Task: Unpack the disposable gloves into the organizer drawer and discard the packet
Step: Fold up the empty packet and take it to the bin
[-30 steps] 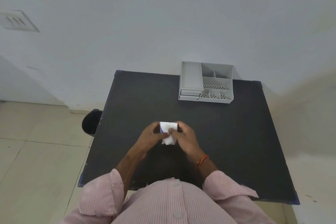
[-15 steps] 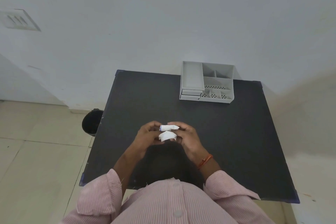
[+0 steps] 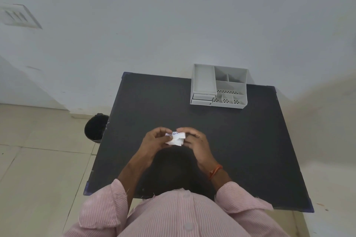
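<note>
A small white glove packet [image 3: 176, 138] with blue lettering is held above the middle of the black table [image 3: 250, 140]. My left hand [image 3: 154, 140] pinches its left end and my right hand [image 3: 194, 140] grips its right end. White folded material shows at the packet's lower edge; whether it is gloves or the wrapper I cannot tell. The grey organizer [image 3: 219, 84] stands at the table's far edge, with two shut drawers [image 3: 201, 99] at its lower left.
A black waste bin [image 3: 95, 128] stands on the tiled floor to the left of the table. A white wall runs behind the table. My pink striped shirt [image 3: 173, 215] fills the bottom of the view.
Both hands have turned and worked the packet between the fingers, so its blue lettering now faces up. The hands stay at the same spot over the table.
</note>
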